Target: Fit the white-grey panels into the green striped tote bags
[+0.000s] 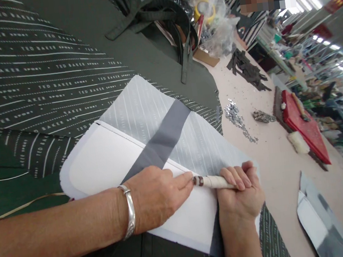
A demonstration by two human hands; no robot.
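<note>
My right hand (240, 193) is closed in a fist around a white-wrapped tool handle (214, 181), whose dark tip points left along the edge of a white template (107, 160). My left hand (159, 196), with a silver bangle on the wrist, presses down on that template, its index finger stretched out to the tool's tip. The template lies on a pale grey striped fabric piece (198, 142) crossed by a dark grey band (163, 139). Dark green printed fabric (29, 78) lies underneath.
Dark straps (158, 14) and plastic bags (218, 24) are piled at the far end. On the pale table (274, 162) lie metal bits (235, 115), dark scraps (247, 70), a red board (306, 129) and another cut piece (321, 223). A person stands beyond.
</note>
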